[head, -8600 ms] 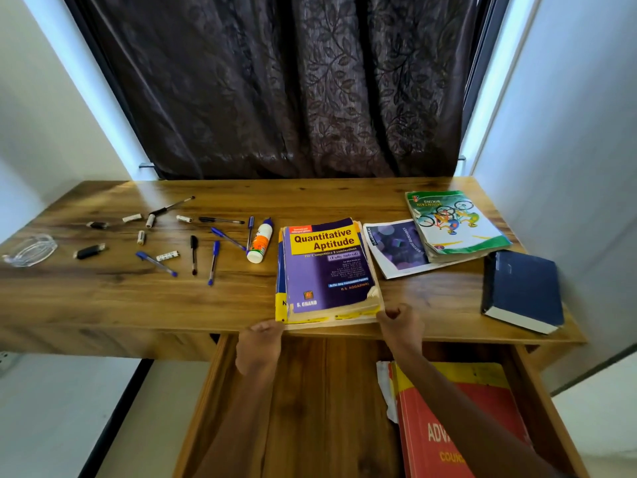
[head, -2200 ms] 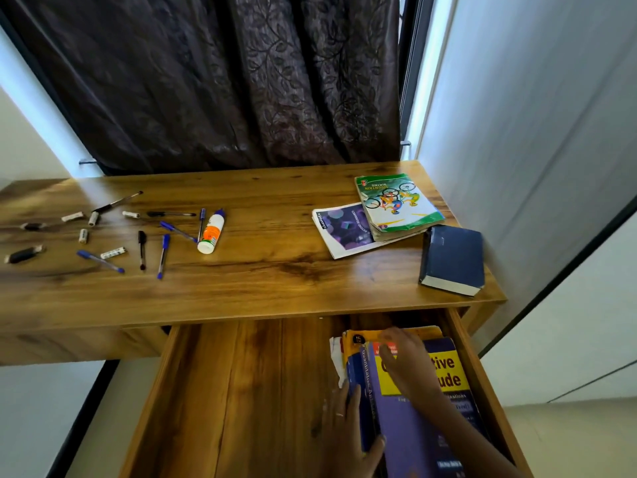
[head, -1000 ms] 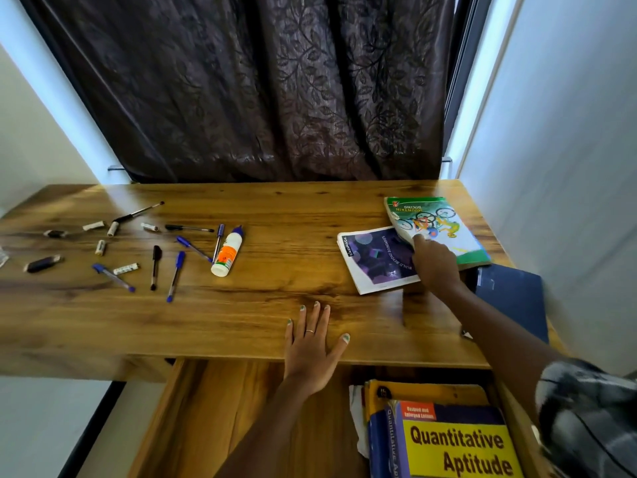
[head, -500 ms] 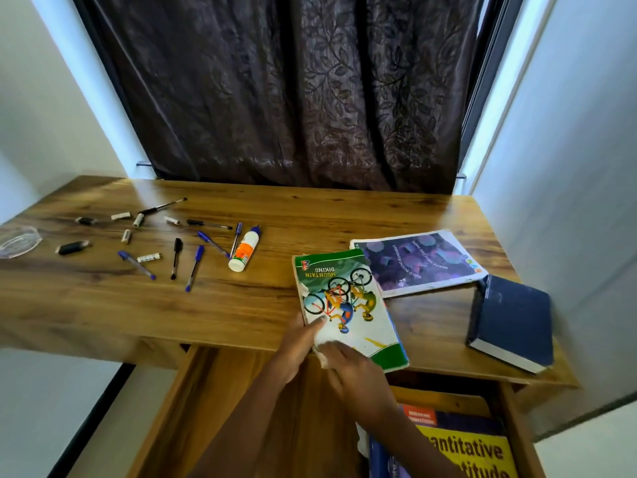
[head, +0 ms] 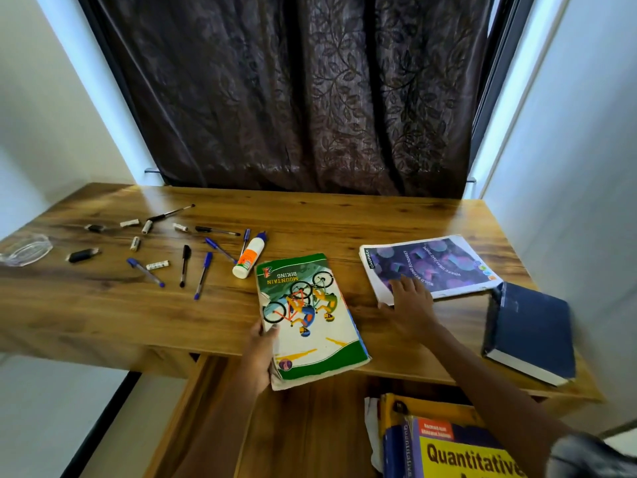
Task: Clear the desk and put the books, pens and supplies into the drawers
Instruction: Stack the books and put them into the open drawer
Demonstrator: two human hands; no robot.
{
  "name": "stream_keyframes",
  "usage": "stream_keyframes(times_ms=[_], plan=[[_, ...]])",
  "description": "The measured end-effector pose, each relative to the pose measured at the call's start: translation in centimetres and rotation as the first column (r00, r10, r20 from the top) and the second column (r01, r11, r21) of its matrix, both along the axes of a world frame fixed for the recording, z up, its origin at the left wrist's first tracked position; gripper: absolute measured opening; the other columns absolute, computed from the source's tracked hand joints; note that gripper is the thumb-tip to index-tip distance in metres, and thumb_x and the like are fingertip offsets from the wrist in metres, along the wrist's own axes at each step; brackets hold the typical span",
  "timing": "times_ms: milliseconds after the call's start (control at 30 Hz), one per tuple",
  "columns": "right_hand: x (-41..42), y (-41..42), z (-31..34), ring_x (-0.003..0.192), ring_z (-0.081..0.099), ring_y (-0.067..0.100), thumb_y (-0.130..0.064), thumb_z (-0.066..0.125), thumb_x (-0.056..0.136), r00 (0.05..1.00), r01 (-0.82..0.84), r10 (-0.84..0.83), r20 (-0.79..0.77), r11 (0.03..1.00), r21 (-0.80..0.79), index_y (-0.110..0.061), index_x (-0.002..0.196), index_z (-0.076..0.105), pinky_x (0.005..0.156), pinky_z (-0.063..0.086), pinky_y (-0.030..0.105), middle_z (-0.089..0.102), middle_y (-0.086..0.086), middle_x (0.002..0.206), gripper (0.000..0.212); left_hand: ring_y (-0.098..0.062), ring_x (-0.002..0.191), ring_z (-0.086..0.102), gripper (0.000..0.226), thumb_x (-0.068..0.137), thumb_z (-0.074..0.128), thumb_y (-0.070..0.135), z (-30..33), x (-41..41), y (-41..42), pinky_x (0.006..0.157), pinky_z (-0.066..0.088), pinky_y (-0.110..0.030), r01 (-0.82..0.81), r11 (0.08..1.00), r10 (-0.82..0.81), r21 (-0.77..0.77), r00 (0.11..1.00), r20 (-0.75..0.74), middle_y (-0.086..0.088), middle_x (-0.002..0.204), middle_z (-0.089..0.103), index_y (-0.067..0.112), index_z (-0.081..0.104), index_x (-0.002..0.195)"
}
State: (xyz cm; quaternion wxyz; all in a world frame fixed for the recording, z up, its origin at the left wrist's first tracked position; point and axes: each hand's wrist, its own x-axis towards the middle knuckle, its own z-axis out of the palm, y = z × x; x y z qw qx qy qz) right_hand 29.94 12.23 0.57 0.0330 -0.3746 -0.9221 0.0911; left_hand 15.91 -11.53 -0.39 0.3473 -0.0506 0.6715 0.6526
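My left hand [head: 259, 353] grips the left edge of the green Mountain Biking book [head: 310, 319], which overhangs the desk's front edge above the open drawer [head: 310, 426]. My right hand [head: 408, 303] rests with straight fingers on the near left corner of the purple-covered notebook [head: 431, 265]. A dark blue hardback [head: 531, 331] lies at the desk's right end. In the drawer's right side sits the Quantitative Aptitude book [head: 458, 453] on other books. Several pens [head: 203, 274], small erasers [head: 158, 264] and a glue bottle [head: 249, 257] lie scattered on the left half.
A clear plastic dish [head: 26, 250] sits at the desk's [head: 103, 305] far left edge. A dark leaf-patterned curtain [head: 293, 98] hangs behind the desk. White walls close in on both sides.
My right hand has left the green book and reached right onto the purple notebook. My left hand now holds the green book alone at the desk's front edge.
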Motion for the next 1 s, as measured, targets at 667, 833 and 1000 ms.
stream_keyframes(times_ms=[667,833,1000], plan=[[1.2,-6.4,4.2,0.110,0.060,0.024,-0.009,0.046,0.084,0.644,-0.434,0.635,-0.427,0.763,0.479,-0.011,0.113,0.062,0.095,0.047,0.030,0.066,0.009,0.115,0.034,-0.026,0.082,0.066,0.027,0.098,0.045,0.015,0.3,0.7,-0.6,0.063,0.053,-0.036,0.013,0.998,-0.015,0.064,0.999,0.036,-0.014,0.104,0.068,0.010,0.056,0.122],[4.5,-10.0,-2.3,0.110,0.062,0.019,-0.001,0.077,0.061,0.632,-0.620,0.699,-0.334,0.715,0.323,-0.017,0.105,0.067,0.084,0.056,0.036,0.069,0.004,0.113,0.048,-0.021,0.077,0.071,0.046,0.102,0.027,0.036,0.5,0.8,-1.6,0.054,0.056,-0.031,-0.037,0.969,0.007,0.245,0.993,0.121,-0.007,0.096,0.072,0.020,0.067,0.090],[6.6,-10.2,-4.6,0.124,0.043,0.006,0.001,0.083,0.050,0.834,-0.486,0.485,-0.263,0.872,0.066,-0.028,0.120,0.058,0.089,0.047,0.020,0.051,-0.008,0.136,0.079,-0.025,0.083,0.065,0.033,0.091,0.056,0.036,1.2,0.2,-1.3,0.065,0.051,-0.032,0.199,0.979,-0.201,-0.042,0.979,-0.031,-0.008,0.092,0.068,0.013,0.058,0.114]])
